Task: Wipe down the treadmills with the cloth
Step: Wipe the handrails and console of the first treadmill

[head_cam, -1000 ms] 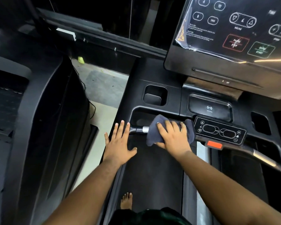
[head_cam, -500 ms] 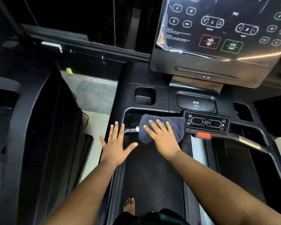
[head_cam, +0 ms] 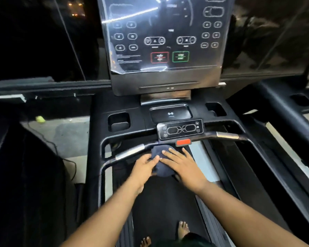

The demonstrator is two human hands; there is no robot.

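Low at frame centre, both hands, the left hand blurred, the right hand flat-fingered, pressed the cloth just below the red stop tab; an upward slip could knock it.

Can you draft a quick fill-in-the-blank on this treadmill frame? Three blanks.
1. Both hands are on the dark blue ____.
2. The tab under the small control panel is coloured ____.
3. On the console screen, the button outlined in red sits to the ____ of the green one.

Missing words: cloth; red; left
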